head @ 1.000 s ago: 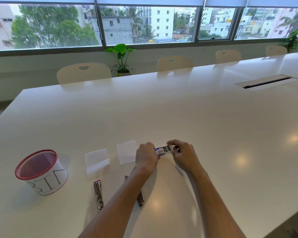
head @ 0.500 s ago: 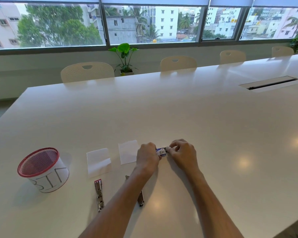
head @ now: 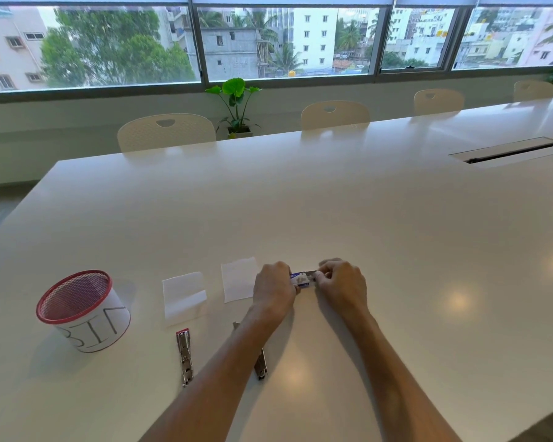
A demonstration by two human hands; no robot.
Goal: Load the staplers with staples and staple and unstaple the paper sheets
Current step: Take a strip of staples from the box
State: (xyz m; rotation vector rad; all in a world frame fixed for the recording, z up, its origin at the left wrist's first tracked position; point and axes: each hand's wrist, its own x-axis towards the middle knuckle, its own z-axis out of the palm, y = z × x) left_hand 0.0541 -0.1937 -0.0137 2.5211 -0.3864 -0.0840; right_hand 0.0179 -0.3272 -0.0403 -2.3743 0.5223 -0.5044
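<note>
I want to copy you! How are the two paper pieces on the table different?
The left paper sheet lies bare with a fold or crease across it. The right paper sheet looks flat, and the left hand covers its edge. Both are small, white and lie on the table.

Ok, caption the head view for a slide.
Both hands work a staple box above two open staplers.

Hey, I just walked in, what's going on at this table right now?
A person is working a small staple box between both hands: the left hand grips the box while the right hand pinches at its open end, seemingly getting staples out. Two staplers, the left stapler and the right stapler, lie on the white table nearer the person, the right one partly under the left forearm. Two paper sheets and a red-rimmed bin sit to the left.
</note>
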